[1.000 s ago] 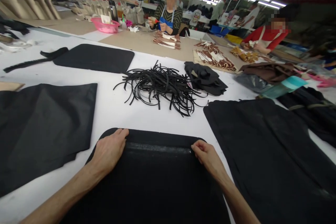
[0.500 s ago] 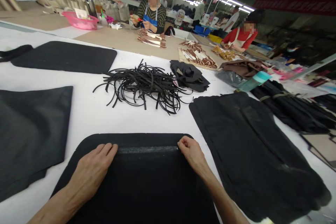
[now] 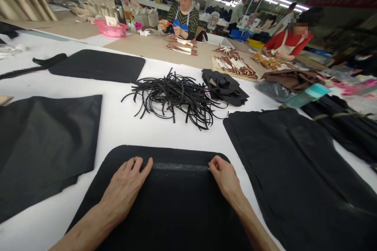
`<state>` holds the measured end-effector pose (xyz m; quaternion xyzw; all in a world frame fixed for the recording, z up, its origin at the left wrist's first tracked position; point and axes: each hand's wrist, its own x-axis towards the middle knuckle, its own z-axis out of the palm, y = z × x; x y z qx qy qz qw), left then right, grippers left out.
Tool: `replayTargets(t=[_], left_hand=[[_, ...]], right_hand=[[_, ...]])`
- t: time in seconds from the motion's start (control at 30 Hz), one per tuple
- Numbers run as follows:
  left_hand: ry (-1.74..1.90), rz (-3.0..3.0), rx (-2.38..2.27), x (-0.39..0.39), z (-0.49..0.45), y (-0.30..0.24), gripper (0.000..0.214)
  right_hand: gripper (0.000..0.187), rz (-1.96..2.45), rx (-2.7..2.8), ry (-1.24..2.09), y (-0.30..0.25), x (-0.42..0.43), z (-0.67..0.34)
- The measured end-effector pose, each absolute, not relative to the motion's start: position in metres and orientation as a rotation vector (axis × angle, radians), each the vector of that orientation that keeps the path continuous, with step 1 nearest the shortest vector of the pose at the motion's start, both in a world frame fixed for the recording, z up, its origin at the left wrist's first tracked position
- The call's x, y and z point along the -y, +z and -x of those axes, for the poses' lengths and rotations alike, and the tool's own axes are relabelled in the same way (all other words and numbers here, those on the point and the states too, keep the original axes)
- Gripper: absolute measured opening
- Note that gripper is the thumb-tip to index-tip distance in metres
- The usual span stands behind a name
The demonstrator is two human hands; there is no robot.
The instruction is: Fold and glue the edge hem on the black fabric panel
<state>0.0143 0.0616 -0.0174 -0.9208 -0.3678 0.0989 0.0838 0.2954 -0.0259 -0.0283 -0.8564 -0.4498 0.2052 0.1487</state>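
A black rounded-corner panel (image 3: 179, 208) lies before me on the white table, with a greyish shiny band (image 3: 179, 166) running across it near the far edge. At the band's left end, my left hand (image 3: 126, 184) rests on the panel, fingers bent lightly and the thumb apart from them. My right hand (image 3: 225, 176) pinches thumb and forefinger at the band's right end. A tiny pale bit shows at those fingertips, but what they grip is too small to make out.
Beyond the panel lies a heap of black strips (image 3: 176, 98). Black sheets (image 3: 53, 141) are on the left, and a stack of black pieces (image 3: 294, 164) is on the right. Another black panel (image 3: 97, 66) lies farther back. Several people work across the table.
The view has turned a little left, so the scene sits farther right. My left thumb has spread away from the fingers. My right hand keeps its pinch at the band's right end.
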Motion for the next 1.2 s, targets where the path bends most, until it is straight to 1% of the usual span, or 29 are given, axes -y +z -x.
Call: replayTargets(t=[0.1,0.2,0.3,0.4,0.47,0.57,0.63,0.83,1.03,1.1,1.2], left_hand=[[0.306,2.75,1.103,-0.062,-0.015,-0.016,0.066],[0.296,2.734,1.088,-0.061,-0.016,-0.016,0.064],[0.278,2.712,1.063,-0.059,-0.017,-0.017,0.062],[0.271,2.69,1.046,-0.058,-0.017,-0.019,0.059],[0.279,2.677,1.038,-0.058,-0.017,-0.02,0.058],[0.283,2.668,1.037,-0.057,-0.016,-0.023,0.058],[0.268,2.667,1.054,-0.057,-0.015,-0.025,0.059],[0.181,2.774,1.15,-0.061,-0.003,-0.033,0.057],[-0.001,2.735,1.291,-0.066,-0.003,-0.025,0.041],[-0.047,2.76,1.25,-0.065,-0.011,-0.023,0.041],[-0.031,2.958,1.017,-0.062,-0.029,-0.025,0.049]], right_hand=[[0.013,2.535,1.36,0.479,-0.029,0.027,-0.292],[0.008,2.696,1.554,0.233,-0.027,0.031,-0.288],[0.009,2.746,1.744,-0.024,-0.021,0.033,-0.281],[0.018,2.637,1.884,-0.262,-0.013,0.029,-0.263],[0.025,2.461,2.01,-0.265,-0.01,0.022,-0.243],[0.035,2.179,2.188,-0.121,-0.013,0.012,-0.211],[0.04,2.089,2.246,-0.075,-0.02,0.007,-0.197],[0.044,2.1,2.28,-0.106,-0.034,0.012,-0.196],[0.048,2.142,2.28,-0.168,-0.032,0.013,-0.188],[0.05,2.132,2.288,-0.202,-0.032,0.011,-0.184],[0.048,2.112,2.305,-0.249,-0.032,0.008,-0.183]])
